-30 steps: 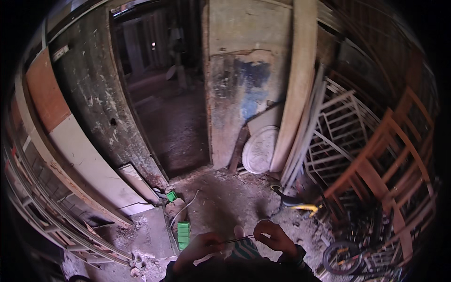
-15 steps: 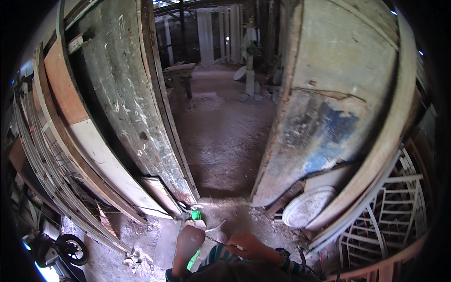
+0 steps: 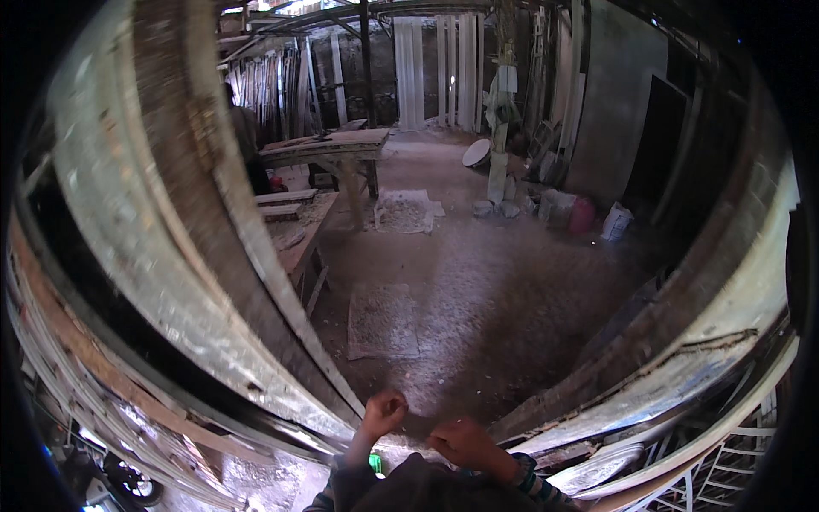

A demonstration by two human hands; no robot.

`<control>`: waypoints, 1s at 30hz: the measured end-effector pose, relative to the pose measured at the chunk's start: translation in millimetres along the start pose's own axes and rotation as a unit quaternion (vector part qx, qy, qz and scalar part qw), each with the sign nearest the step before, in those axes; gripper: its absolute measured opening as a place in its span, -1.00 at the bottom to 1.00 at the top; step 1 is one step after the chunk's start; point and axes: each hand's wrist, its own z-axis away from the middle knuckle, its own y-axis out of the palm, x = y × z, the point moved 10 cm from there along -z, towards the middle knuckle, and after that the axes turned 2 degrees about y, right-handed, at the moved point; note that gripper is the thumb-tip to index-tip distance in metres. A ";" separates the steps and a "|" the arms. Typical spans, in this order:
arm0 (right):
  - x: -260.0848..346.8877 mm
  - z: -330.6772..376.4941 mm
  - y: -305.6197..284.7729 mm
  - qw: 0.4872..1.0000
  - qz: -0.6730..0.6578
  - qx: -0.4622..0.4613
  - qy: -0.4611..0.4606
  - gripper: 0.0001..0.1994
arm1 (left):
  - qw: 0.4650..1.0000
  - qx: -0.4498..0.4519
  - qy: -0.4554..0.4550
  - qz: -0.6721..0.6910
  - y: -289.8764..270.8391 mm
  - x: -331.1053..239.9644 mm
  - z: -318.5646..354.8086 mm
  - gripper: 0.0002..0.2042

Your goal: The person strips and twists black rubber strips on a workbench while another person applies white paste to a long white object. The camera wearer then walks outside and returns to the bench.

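My left hand (image 3: 386, 413) is raised in front of me at the doorway, its fingers curled closed. My right hand (image 3: 461, 442) is lower and a little to the right, also closed, with its back toward me. Whatever either hand holds is too small or hidden to make out. The hands are apart, over the threshold. A bright green object (image 3: 375, 462) shows just below my left wrist; its kind is unclear.
Worn door panels stand on the left (image 3: 162, 213) and right (image 3: 691, 375). Beyond them are a wooden workbench (image 3: 328, 149), a pale sheet (image 3: 403, 212) on the floor, a post (image 3: 497, 145), a white sack (image 3: 616, 222) and a red container (image 3: 582, 215). White metal grilles (image 3: 725, 465) lean at lower right.
I have moved forward into the doorway, so more of the room shows. My hands have moved farther apart, and the thin stick-like thing seen between them earlier is not visible now.
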 end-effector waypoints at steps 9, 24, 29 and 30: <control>-177.1 -131.4 -65.1 0.992 0.002 -0.074 0.101 -0.82 | 0.999 0.008 -0.024 0.035 30.5 139.2 -199.4 -0.91; -446.9 -437.4 -200.7 0.998 -0.050 -0.033 0.012 -0.86 | 0.996 -0.044 0.007 -0.079 -10.4 238.3 -602.2 -0.94; -555.2 -511.7 -231.7 0.998 -0.049 -0.005 0.035 -0.83 | 0.996 -0.031 -0.077 -0.026 -20.7 320.6 -680.6 -0.92; -575.8 -531.1 -241.1 0.999 -0.028 -0.015 0.033 -0.83 | 0.995 -0.005 -0.092 -0.032 -20.5 342.1 -703.7 -0.93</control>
